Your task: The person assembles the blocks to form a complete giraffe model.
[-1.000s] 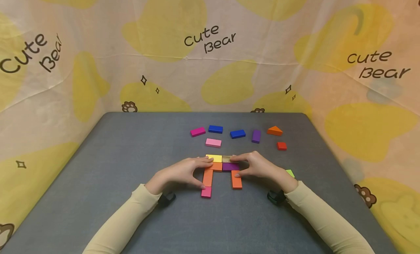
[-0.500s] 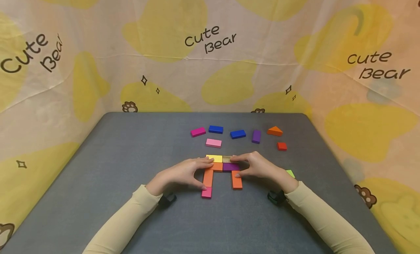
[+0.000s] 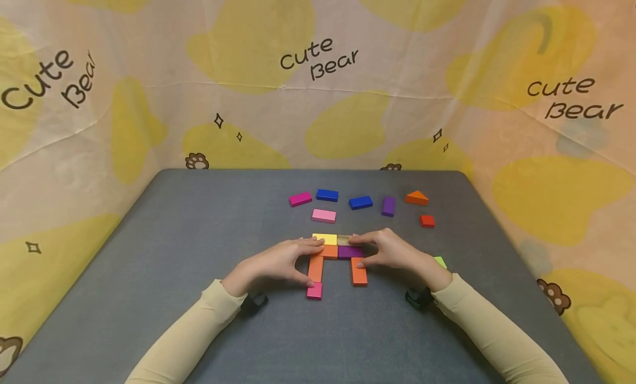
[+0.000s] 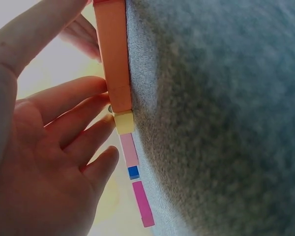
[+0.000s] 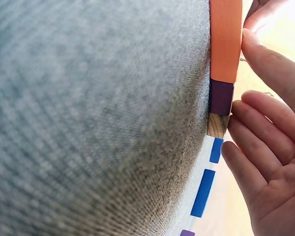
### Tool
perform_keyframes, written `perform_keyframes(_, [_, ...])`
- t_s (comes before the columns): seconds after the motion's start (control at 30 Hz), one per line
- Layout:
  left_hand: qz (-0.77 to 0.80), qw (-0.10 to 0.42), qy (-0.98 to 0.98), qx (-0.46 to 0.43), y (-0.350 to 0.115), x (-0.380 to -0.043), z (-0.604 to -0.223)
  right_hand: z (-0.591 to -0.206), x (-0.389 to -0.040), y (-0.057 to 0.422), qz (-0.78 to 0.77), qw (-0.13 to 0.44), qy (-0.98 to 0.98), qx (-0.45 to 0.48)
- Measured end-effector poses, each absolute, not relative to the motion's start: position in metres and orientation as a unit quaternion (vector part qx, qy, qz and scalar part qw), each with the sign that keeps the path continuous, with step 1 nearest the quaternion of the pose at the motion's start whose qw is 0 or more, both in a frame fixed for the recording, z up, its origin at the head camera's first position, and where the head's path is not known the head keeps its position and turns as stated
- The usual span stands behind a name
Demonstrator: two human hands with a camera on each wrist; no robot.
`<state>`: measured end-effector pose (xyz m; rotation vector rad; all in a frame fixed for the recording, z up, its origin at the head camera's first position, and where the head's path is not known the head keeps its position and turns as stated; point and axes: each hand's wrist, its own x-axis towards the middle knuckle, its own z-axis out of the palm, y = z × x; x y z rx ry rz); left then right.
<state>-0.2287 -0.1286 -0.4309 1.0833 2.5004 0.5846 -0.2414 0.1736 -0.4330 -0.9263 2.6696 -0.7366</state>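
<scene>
On blocks (image 3: 315,269): left hand (image 3: 272,259), right hand (image 3: 397,254), arched.

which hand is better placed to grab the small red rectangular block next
Right, most likely: the right hand is nearer the small red rectangular block. The left hand is farther across, its fingers at the yellow rectangular block.

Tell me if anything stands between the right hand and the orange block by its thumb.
Nothing visible: the right hand has its thumb on top of the orange block. The purple block lies at its far end, not between.
</scene>
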Motion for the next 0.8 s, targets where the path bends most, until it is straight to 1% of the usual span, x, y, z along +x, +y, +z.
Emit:
perform_keyframes(0.33, [0.208,0.168,0.884,0.384,-0.129,-0.229,-0.432,-0.432,-0.241,0.173,-0.250,0.111,0.908,-0.316])
perform_keyframes(0.6, [0.208,0.180,0.887,0.371,-0.129,-0.229,-0.431,-0.430,-0.242,0.172,-0.243,0.109,0.908,-0.324])
perform_keyframes(0.73, [0.212,0.183,0.886,0.370,-0.128,-0.228,-0.430,-0.426,-0.240,0.174,-0.258,0.093,0.904,-0.328])
perform_keyframes(0.8, [0.212,0.181,0.885,0.373,-0.127,-0.228,-0.430,-0.422,-0.238,0.181,-0.269,0.076,0.901,-0.332])
